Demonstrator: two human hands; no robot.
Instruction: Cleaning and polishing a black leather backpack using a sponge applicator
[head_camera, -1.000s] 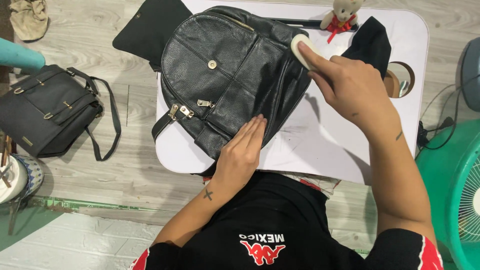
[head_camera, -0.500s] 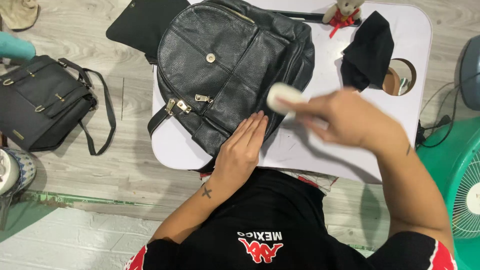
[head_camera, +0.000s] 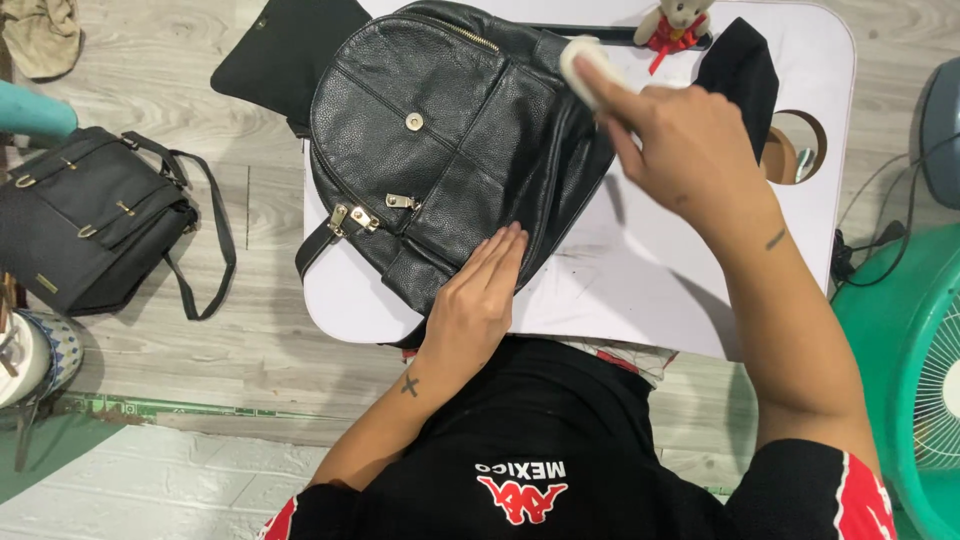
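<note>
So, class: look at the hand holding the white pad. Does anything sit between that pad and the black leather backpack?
Nothing visible does. The right hand presses the white pad directly against the upper side of the black backpack, while the left hand lies flat on its lower corner, clear of the pad.

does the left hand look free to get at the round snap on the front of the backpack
Probably yes. The left hand lies flat on the black backpack, below the round snap, with only bare leather between them. The right hand with the white pad works off at the edge.
</note>
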